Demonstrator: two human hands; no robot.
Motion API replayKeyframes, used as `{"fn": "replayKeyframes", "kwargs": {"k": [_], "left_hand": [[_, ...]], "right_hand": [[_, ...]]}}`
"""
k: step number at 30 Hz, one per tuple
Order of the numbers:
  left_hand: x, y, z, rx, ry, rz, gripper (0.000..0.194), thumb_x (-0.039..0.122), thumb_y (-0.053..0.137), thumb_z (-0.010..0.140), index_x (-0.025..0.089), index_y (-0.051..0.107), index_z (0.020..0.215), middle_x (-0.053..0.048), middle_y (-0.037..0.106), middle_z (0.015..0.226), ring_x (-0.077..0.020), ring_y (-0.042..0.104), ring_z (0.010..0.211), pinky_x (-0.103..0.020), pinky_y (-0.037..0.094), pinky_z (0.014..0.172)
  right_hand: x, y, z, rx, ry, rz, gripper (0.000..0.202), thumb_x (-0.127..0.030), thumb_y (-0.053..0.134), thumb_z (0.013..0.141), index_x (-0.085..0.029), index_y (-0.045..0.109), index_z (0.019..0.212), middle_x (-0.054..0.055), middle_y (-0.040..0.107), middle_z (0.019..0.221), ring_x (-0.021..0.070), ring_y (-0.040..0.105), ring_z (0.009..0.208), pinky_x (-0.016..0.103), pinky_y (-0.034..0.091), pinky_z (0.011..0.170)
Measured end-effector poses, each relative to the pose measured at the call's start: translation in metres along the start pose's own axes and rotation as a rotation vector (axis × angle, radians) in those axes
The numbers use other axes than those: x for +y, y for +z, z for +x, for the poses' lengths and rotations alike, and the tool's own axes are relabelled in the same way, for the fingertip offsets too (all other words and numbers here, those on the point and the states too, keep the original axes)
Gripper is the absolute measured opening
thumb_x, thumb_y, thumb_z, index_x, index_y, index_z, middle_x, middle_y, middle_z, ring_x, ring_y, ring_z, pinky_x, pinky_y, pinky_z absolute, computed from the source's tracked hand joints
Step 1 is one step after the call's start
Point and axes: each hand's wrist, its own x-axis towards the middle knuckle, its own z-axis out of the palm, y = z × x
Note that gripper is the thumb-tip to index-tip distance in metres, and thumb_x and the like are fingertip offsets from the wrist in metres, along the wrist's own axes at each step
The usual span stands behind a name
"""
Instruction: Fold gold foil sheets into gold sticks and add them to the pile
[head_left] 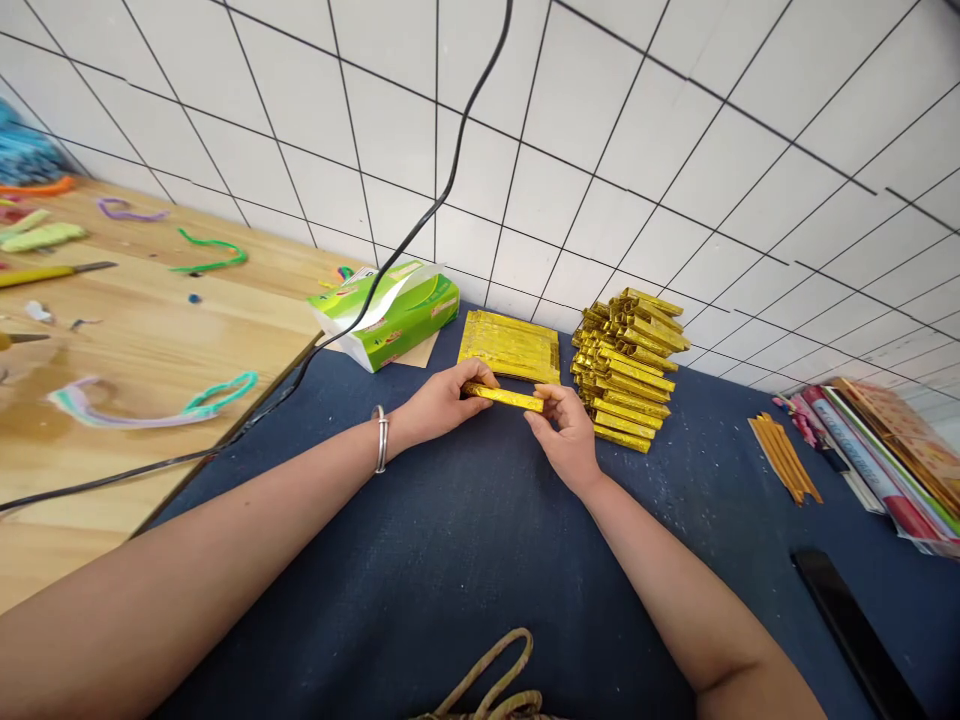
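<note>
Between my two hands a narrow folded strip of gold foil paper (506,398) is held level above the dark blue tabletop. My left hand (448,398) pinches its left end, thumb in front. At the right end, the thumb and fingers of my right hand (564,432) close on it. Just behind the strip lies a flat stack of gold foil paper (510,342). Right of that stands a tall pile of folded gold strips (630,365), nearest my right hand.
A green tissue pack (409,315) sits behind my left hand, with a black cable (409,235) hanging across it. At right are brown strips (785,458), books (877,460) and a long black object (855,630). Pipe cleaners (217,250) and a craft knife (45,275) lie on the wooden table.
</note>
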Motion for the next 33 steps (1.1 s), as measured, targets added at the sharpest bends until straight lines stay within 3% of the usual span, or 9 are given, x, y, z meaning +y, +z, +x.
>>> {"fn": "replayKeyframes", "kwargs": {"k": [14,25,30,33], "left_hand": [[0.003,0.002,-0.001,-0.004,0.025,0.081,0.015,0.02,0.056,0.078,0.018,0.053,0.093,-0.001,0.06,0.092,-0.0141,0.057,0.083,-0.03,0.047,0.079],[0.009,0.001,-0.002,-0.03,0.008,0.085,0.021,0.029,0.056,0.08,0.019,0.054,0.098,-0.001,0.058,0.092,-0.0142,0.055,0.082,-0.028,0.045,0.078],[0.01,0.0,-0.002,-0.108,-0.014,0.058,0.022,0.036,0.056,0.081,0.018,0.055,0.095,0.0,0.058,0.087,-0.0136,0.054,0.079,-0.026,0.044,0.075],[0.012,0.001,-0.003,-0.2,-0.033,-0.002,0.024,0.038,0.056,0.082,0.018,0.054,0.095,0.0,0.058,0.084,-0.0126,0.054,0.075,-0.025,0.045,0.071]], "right_hand": [[-0.012,-0.001,0.0,-0.042,-0.122,-0.063,0.033,-0.02,0.061,0.079,-0.025,0.055,0.111,0.004,0.053,0.105,0.015,0.055,0.091,0.029,0.052,0.075],[-0.009,-0.004,0.002,-0.032,-0.1,-0.191,0.023,-0.023,0.057,0.083,-0.023,0.058,0.106,0.004,0.056,0.102,0.0157,0.056,0.09,0.028,0.051,0.072],[-0.002,-0.004,0.002,-0.121,-0.125,-0.402,0.033,-0.022,0.06,0.081,-0.021,0.055,0.113,0.007,0.057,0.108,0.02,0.053,0.103,0.036,0.045,0.091],[-0.004,-0.004,0.0,-0.231,-0.202,-0.559,0.031,-0.021,0.057,0.084,-0.02,0.055,0.114,0.008,0.059,0.107,0.0217,0.052,0.103,0.038,0.042,0.093]]}}
